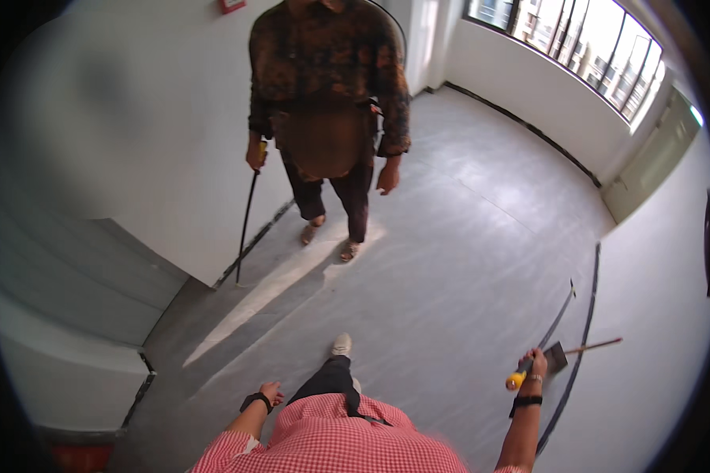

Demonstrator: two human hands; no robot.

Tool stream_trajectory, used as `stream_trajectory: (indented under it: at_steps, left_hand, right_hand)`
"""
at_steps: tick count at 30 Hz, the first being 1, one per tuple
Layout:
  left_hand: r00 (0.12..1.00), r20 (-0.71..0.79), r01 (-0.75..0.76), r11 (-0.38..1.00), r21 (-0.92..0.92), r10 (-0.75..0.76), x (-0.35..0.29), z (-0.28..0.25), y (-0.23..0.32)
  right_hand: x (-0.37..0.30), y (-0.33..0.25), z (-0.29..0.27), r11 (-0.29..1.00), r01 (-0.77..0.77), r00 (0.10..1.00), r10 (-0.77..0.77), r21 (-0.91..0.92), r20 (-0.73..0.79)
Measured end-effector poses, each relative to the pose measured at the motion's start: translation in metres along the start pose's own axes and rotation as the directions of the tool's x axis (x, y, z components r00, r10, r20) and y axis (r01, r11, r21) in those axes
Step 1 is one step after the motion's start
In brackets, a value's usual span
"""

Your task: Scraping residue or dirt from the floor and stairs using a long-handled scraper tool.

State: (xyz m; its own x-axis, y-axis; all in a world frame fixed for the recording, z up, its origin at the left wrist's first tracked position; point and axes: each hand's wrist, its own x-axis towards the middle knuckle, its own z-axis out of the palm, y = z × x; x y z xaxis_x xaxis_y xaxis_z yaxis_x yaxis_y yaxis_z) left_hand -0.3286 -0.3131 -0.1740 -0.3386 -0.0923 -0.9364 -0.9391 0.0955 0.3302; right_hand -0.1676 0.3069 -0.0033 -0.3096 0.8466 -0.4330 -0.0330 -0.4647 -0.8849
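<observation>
The right hand (537, 363) is closed around a pole (515, 381), gripping it near its yellow end, and its shaft seems to run forward to a dark tip (573, 288) low by the right wall (647, 315); whether that tip touches the floor (457, 299), I cannot tell. A grey blade (556, 359) and a thin brown stick (596, 345) show just beyond the same fingers, perhaps parts of one scraper carried along with the pole. The left hand (271, 393) hangs low beside the red checked shirt (355, 437), fingers loosely curled, with nothing visible in it. Ahead, a co-worker (327, 63) stands with a second pole (248, 225), its lower end down near the foot of the left wall (181, 158), and the other hand (388, 177) hanging at the side. As for progress, the tools are in hand, but the blade is held up and appears to be working on nothing, so this looks like a moment between strokes. The floor shows a broad grey surface with pale streaks, and a dark strip (525, 128) runs along the base of the far wall. How much of that surface is finished, and how much remains, cannot be judged from this view.
</observation>
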Motion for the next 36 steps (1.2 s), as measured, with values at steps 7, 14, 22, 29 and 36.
stream_trajectory:
  at_steps: [7,14,22,29,36]
  left_hand:
    - [0.998,-0.002,-0.056,0.965,0.256,0.059,0.014,0.078,0.043]
    - [0.992,-0.022,-0.100,0.857,0.506,0.128,0.076,0.193,0.151]
    - [0.910,0.326,-0.406,0.711,0.574,0.257,0.038,0.391,0.264]
    - [0.849,0.473,-0.467,0.751,0.466,0.235,0.040,0.443,0.285]
    - [0.975,0.176,-0.202,0.863,0.463,0.134,0.120,0.377,0.277]
  right_hand:
    - [0.062,0.087,-0.027,0.710,-0.629,0.775,0.543,0.316,0.323]
    - [0.072,0.156,-0.014,0.697,-0.714,0.677,0.658,0.075,0.329]
    - [0.065,0.082,0.037,0.734,-0.275,0.839,0.498,-0.621,0.218]
    - [0.160,0.099,0.017,0.796,-0.604,0.784,0.601,-0.029,0.157]
    - [0.188,0.066,0.045,0.890,-0.450,0.893,0.449,0.071,0.029]
